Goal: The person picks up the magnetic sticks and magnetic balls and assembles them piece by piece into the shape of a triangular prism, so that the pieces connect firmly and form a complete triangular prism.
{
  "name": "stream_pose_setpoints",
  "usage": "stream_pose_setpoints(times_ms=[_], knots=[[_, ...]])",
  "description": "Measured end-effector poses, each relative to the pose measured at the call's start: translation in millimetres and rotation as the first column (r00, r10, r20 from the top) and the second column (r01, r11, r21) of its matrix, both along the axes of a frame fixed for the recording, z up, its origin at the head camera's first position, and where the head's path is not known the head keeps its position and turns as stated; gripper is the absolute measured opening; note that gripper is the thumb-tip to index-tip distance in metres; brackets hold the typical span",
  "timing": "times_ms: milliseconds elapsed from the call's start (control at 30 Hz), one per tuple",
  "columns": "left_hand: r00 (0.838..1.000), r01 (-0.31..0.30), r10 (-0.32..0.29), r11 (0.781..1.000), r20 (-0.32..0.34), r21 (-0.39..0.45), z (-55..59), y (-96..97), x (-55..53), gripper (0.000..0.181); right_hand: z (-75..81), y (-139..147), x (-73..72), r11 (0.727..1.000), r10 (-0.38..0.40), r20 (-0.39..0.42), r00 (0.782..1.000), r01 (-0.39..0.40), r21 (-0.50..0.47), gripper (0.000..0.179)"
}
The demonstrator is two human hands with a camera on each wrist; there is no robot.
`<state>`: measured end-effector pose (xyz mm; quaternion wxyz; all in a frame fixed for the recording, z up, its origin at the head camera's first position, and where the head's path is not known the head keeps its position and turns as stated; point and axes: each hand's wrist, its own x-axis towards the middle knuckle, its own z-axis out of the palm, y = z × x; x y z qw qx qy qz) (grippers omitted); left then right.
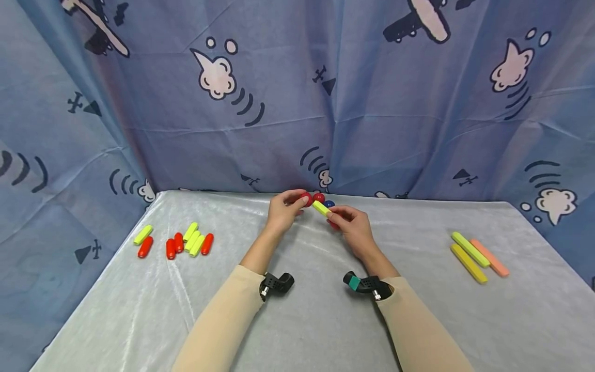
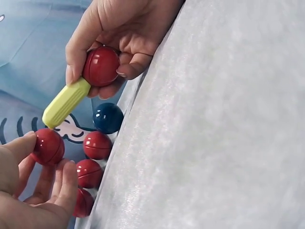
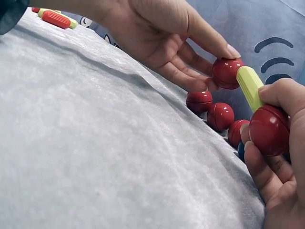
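Note:
My left hand (image 1: pixel 282 211) pinches a glossy red ball (image 2: pixel 48 147) between thumb and fingers, above the back of the table. In my right hand (image 1: pixel 355 225) is a second red ball (image 3: pixel 269 130), with a short yellow-green stick (image 2: pixel 66 103) extending from it under the thumb. The stick's far end meets the left hand's ball, so the stick spans the two balls. Beneath the hands, a row of loose balls lies on the cloth: red balls (image 2: pixel 97 145) and a dark blue ball (image 2: pixel 108 118) at one end.
Several short red sticks (image 1: pixel 145 247) and short yellow-green sticks (image 1: pixel 190 231) lie at the left of the silvery tablecloth (image 1: pixel 307 320). At the right are three longer sticks: green (image 1: pixel 470 249), yellow (image 1: pixel 468 263) and orange (image 1: pixel 490 257). A blue patterned curtain (image 1: pixel 288 103) hangs behind the table.

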<state>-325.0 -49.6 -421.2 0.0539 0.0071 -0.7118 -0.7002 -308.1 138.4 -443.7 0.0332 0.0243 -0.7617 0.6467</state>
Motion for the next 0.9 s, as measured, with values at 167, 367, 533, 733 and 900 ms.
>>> stream_pose_setpoints(times_ms=[167, 367, 533, 733, 900], knots=[[1.0, 0.013, -0.013, 1.0, -0.001, -0.01, 1.4, -1.2, 1.7, 0.028, -0.6, -1, -0.1, 1.0, 0.002, 0.002, 1.0, -0.002, -0.005, 0.029], [0.999, 0.035, -0.035, 0.999, -0.013, -0.015, 2.7, -2.1, 3.0, 0.029, -1.1, -2, -0.9, 1.0, -0.002, -0.011, 1.0, 0.002, 0.01, 0.029], [0.999, 0.04, -0.04, 0.999, -0.015, -0.004, 4.6, -3.1, 5.2, 0.029, 0.3, -2, 0.7, 1.0, 0.026, -0.026, 0.999, -0.026, 0.017, 0.029], [0.997, 0.077, -0.077, 0.997, -0.016, -0.003, 7.9, -3.0, 8.6, 0.028, 0.1, 0, 2.5, 0.988, 0.13, -0.065, 0.989, -0.124, 0.09, 0.035], [0.992, 0.122, -0.123, 0.992, -0.033, -0.039, 9.8, -0.6, 11.1, 0.03, -0.1, 0, 1.5, 0.965, 0.239, -0.092, 0.967, -0.226, 0.137, 0.047]])
